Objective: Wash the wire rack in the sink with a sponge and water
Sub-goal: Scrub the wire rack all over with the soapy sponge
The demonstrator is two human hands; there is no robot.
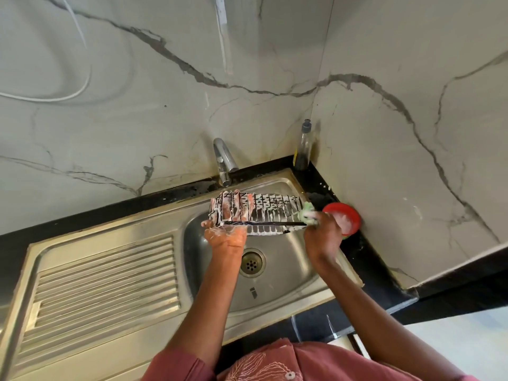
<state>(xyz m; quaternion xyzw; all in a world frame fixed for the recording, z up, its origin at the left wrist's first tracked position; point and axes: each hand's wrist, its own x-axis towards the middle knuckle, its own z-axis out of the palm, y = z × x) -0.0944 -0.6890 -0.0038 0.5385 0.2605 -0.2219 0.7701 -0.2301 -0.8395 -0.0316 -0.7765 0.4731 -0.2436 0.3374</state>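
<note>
A black wire rack (270,211), streaked with white suds, is held up over the steel sink (291,273). My left hand (226,229) grips its left end from below, fingers showing through the wires. My right hand (323,232) holds a soapy green sponge (307,211) against the rack's right end. The tap (224,159) stands behind the sink, and no water is seen running from it.
A red bowl (347,217) with soapy liquid sits on the black counter at the sink's right rim. A clear soap bottle (303,148) stands in the back corner. The ribbed drainboard (104,287) lies to the left. Marble-patterned walls close the back and right.
</note>
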